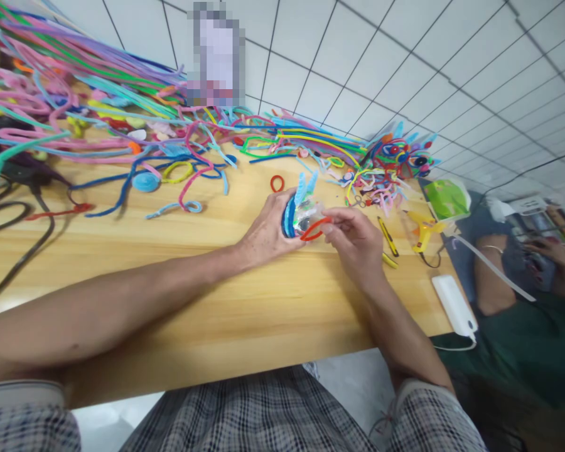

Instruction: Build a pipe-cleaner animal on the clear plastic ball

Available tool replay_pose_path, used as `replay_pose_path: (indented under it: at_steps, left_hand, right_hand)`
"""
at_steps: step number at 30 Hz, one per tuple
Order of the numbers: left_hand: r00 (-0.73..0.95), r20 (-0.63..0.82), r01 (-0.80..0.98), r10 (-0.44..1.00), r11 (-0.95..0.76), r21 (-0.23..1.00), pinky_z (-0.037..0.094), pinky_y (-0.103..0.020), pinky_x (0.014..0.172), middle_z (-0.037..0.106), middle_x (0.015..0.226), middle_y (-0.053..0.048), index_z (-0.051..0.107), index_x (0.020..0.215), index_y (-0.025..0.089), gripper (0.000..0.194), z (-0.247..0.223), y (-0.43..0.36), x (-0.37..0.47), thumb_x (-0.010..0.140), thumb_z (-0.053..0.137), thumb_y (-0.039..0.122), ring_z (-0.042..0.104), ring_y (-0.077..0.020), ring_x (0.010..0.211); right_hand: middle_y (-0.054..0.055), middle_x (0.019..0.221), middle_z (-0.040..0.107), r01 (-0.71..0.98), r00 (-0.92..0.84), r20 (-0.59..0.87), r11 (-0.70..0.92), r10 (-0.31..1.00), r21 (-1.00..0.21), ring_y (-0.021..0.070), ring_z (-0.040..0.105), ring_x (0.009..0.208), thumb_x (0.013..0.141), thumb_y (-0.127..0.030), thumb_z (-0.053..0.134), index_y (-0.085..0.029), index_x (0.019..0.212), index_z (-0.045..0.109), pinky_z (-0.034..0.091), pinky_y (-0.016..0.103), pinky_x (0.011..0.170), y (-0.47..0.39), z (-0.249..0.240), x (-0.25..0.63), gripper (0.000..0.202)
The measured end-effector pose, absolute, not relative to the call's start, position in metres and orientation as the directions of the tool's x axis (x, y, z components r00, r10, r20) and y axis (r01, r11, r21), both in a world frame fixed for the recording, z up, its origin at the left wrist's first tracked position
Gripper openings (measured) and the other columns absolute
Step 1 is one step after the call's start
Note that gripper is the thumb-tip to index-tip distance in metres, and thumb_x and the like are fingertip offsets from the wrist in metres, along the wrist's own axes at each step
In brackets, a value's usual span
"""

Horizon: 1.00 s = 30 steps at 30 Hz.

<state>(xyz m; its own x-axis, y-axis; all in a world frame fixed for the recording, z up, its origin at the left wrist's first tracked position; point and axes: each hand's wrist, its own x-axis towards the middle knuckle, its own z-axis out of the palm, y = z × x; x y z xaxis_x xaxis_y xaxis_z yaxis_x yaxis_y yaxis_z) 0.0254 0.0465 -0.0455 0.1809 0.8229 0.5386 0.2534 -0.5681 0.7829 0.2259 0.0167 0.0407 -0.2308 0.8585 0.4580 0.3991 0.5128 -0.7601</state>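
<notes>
My left hand (273, 229) is wrapped round a small craft piece (289, 216), which has dark and light blue fuzzy rings, two light blue upright points and a clear, shiny middle. Between the thumb and fingers of my right hand (358, 242) is a red pipe cleaner (314, 231), bent into a narrow loop. It lies against or just in front of the piece's clear side; whether it touches cannot be made out. On the table just beyond my left hand rests a small red pipe cleaner ring (277, 183).
Heaps of coloured pipe cleaners (122, 100) line the wall side. Finished-looking fuzzy figures (400, 157) stand at the back right. Nearer are scissors (356, 201), a yellow cutter (388, 236), a yellow glue gun (422, 231) and a white power strip (454, 306). Another person (522, 351) sits at right.
</notes>
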Motion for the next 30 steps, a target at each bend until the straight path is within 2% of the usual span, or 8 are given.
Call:
replay_pose_path:
  at_steps: [4,8,13,18,22,30]
  left_hand:
    - [0.209,0.530,0.256,0.822,-0.569,0.781,0.051,-0.060,0.124,0.058,0.159,-0.017,0.043,0.161,0.025,0.098,-0.045,0.046,0.025,0.079,0.093,0.045,0.057,-0.0396,0.149]
    - [0.213,0.548,0.245,0.809,-0.587,0.772,0.051,-0.060,0.122,0.058,0.159,-0.017,0.045,0.159,0.025,0.093,-0.044,0.045,0.024,0.081,0.092,0.044,0.057,-0.0384,0.148]
    - [0.218,0.546,0.233,0.809,-0.587,0.776,0.051,-0.060,0.123,0.057,0.159,-0.017,0.044,0.160,0.027,0.093,-0.043,0.045,0.024,0.082,0.092,0.045,0.056,-0.0383,0.149]
    - [0.210,0.522,0.250,0.826,-0.562,0.788,0.051,-0.060,0.123,0.059,0.157,-0.017,0.044,0.159,0.028,0.097,-0.044,0.045,0.025,0.079,0.094,0.051,0.057,-0.0393,0.149]
    - [0.202,0.520,0.255,0.830,-0.557,0.790,0.050,-0.061,0.123,0.059,0.155,-0.017,0.044,0.158,0.028,0.096,-0.044,0.044,0.026,0.079,0.094,0.051,0.057,-0.0389,0.148]
    - [0.222,0.532,0.264,0.817,-0.575,0.774,0.050,-0.059,0.123,0.058,0.157,-0.016,0.041,0.159,0.029,0.098,-0.044,0.044,0.025,0.079,0.094,0.047,0.056,-0.0378,0.149]
  right_hand:
    - [0.002,0.104,0.081,0.465,-0.220,0.557,0.588,0.801,-0.662,0.0149,0.070,0.073,0.105,-0.034,0.073,-0.032,0.126,0.080,0.060,0.033,0.069,0.016,0.034,0.228,0.022]
    - [0.000,0.098,0.080,0.488,-0.292,0.617,0.669,0.731,-0.561,0.0159,0.071,0.077,0.108,-0.025,0.069,-0.035,0.127,0.081,0.060,0.035,0.076,0.016,0.033,0.229,0.025]
    - [0.001,0.101,0.081,0.531,-0.341,0.621,0.690,0.706,-0.492,0.0165,0.073,0.082,0.108,-0.024,0.069,-0.035,0.134,0.079,0.059,0.033,0.076,0.018,0.032,0.232,0.029]
    - [0.004,0.110,0.082,0.550,-0.422,0.617,0.728,0.664,-0.408,0.0189,0.077,0.096,0.108,-0.024,0.068,-0.034,0.140,0.076,0.061,0.034,0.082,0.017,0.033,0.234,0.034]
    - [0.004,0.110,0.082,0.531,-0.436,0.611,0.737,0.661,-0.418,0.0183,0.075,0.093,0.108,-0.024,0.068,-0.034,0.141,0.075,0.061,0.033,0.082,0.015,0.031,0.234,0.035]
    - [0.002,0.100,0.079,0.527,-0.336,0.566,0.649,0.752,-0.549,0.0172,0.069,0.083,0.106,-0.032,0.070,-0.033,0.130,0.081,0.059,0.034,0.077,0.018,0.023,0.231,0.026]
